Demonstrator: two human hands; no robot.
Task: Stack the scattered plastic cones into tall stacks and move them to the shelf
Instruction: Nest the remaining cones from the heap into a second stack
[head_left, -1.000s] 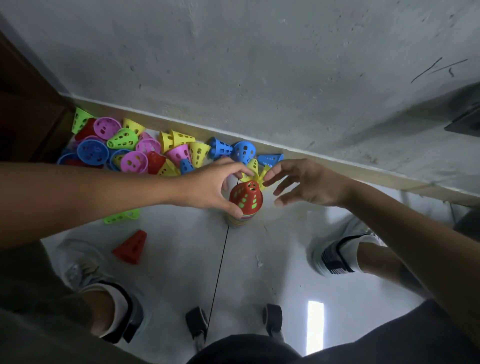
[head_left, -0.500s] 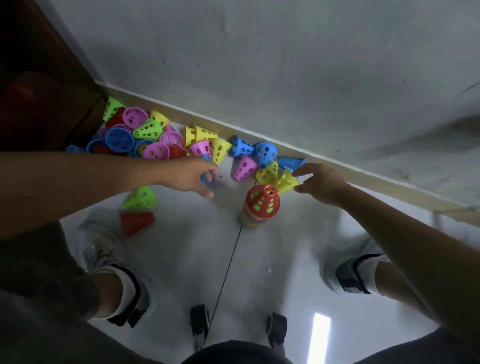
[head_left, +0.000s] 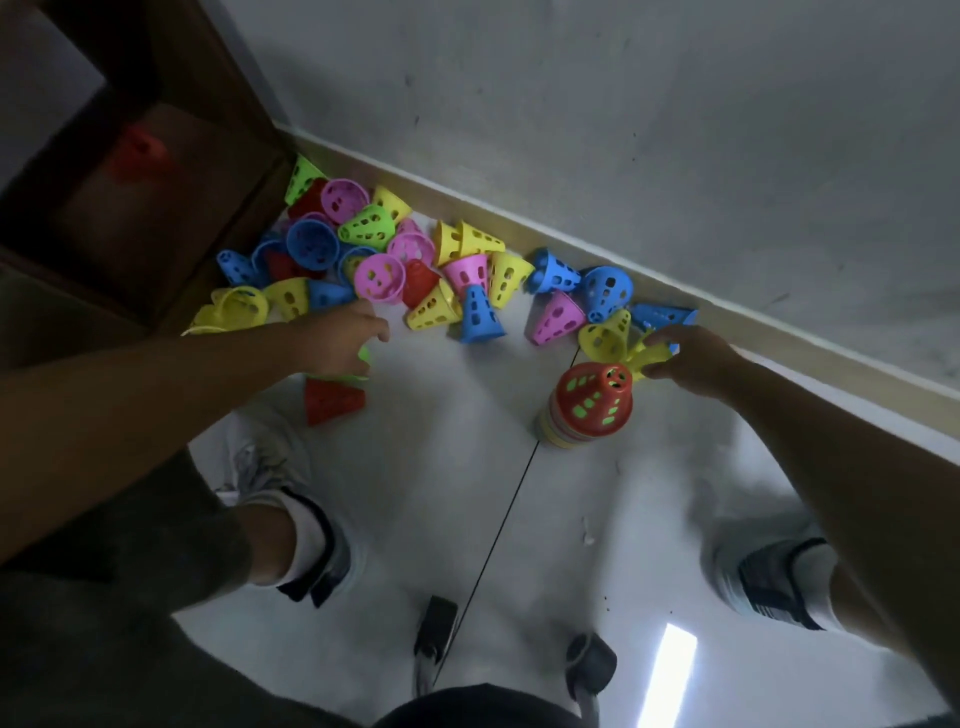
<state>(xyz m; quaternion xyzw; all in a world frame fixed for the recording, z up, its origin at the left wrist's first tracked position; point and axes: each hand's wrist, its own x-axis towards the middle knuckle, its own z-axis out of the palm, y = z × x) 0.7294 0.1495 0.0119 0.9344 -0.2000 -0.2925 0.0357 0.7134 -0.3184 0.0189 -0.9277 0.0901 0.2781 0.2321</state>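
green cone (head_left: 364, 357): almost wholly hidden under the left hand (head_left: 340, 340); only a sliver shows at the fingers, grip unclear.
yellow cone (head_left: 649, 356): partly covered by the right hand (head_left: 685, 358); its shape is hard to read.
stack (head_left: 589, 405): the cones below the red top one show only as thin rims; their count cannot be told.
red shape (head_left: 136, 155): above the left hand, inside the dark shelf (head_left: 171, 156), too blurred to identify.
forearms: both cut off by the picture's edges.

A plain indoor room, perhaps a home or playroom: a pale glossy floor (head_left: 415, 467) meets a scuffed grey wall (head_left: 623, 130) at a cream skirting board (head_left: 779, 332), with a dark wooden shelf (head_left: 171, 171) and scattered toy cones (head_left: 379, 278).
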